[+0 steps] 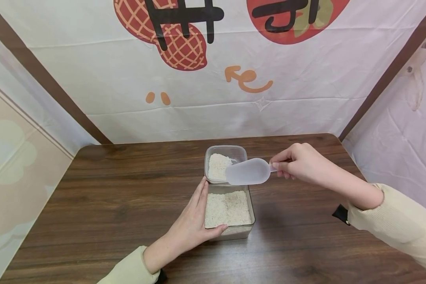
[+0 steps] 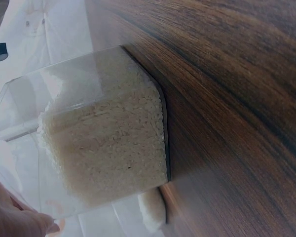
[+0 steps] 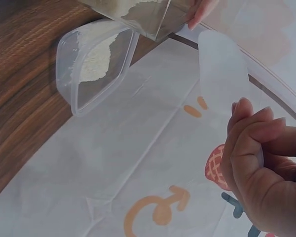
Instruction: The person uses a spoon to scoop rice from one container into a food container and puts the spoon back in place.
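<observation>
Fingers (image 1: 286,154) of right hand (image 1: 301,162) — scoop (image 1: 249,172) pinched at handle (image 1: 274,169), jutting beyond.

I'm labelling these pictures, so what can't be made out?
Head view: near right corner of the small clear plastic tub, behind the translucent white plastic scoop.
Left wrist view: most of the bare left hand, cut off by the picture's edge.
Right wrist view: the scoop's handle, hidden by the bare right hand.

The right hand (image 1: 294,161) pinches a scoop (image 1: 251,172) over the near right corner of a tub (image 1: 226,150) of rice (image 1: 218,165). The left hand (image 1: 190,223) touches a nearer box (image 1: 235,233) of rice on the counter (image 1: 135,189); a printed cloth (image 1: 106,75) hangs behind.
</observation>
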Demonstrator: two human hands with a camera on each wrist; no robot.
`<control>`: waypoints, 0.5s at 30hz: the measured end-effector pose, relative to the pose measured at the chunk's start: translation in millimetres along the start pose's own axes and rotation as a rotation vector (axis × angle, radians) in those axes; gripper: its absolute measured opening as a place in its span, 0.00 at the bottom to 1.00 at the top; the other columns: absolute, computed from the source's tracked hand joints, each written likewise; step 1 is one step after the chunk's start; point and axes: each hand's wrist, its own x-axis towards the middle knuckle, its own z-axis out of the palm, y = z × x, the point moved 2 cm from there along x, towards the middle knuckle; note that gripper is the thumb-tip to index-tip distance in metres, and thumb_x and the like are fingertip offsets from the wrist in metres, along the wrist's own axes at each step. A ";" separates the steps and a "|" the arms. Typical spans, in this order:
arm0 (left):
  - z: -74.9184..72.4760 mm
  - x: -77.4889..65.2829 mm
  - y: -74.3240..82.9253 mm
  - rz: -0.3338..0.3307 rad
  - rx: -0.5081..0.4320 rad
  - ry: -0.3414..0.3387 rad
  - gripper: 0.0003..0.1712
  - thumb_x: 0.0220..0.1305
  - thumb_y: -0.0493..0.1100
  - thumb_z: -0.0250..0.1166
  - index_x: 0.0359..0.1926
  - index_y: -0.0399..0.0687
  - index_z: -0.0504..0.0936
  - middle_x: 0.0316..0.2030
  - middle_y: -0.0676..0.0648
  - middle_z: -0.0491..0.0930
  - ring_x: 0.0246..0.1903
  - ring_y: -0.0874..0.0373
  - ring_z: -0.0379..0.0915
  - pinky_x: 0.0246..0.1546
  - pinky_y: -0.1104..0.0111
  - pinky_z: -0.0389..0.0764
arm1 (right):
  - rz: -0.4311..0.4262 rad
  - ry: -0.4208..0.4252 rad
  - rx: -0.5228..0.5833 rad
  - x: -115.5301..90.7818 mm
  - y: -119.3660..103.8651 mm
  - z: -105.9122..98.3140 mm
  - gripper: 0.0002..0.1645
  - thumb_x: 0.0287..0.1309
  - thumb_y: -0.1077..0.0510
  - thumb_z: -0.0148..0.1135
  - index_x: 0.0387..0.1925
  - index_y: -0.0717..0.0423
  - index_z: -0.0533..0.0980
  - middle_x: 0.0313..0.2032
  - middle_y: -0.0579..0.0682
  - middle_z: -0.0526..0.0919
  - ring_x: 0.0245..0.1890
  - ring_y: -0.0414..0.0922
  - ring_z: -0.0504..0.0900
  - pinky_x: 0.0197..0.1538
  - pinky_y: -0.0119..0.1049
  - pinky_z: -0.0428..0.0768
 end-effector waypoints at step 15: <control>-0.8 0.2 0.8 0.007 0.004 0.004 0.62 0.46 0.63 0.65 0.67 0.28 0.45 0.69 0.37 0.42 0.66 0.46 0.48 0.60 0.57 0.62 | -0.072 -0.061 -0.096 -2.2 -10.2 8.9 0.06 0.52 0.63 0.59 0.27 0.53 0.82 0.14 0.41 0.75 0.16 0.37 0.69 0.20 0.29 0.66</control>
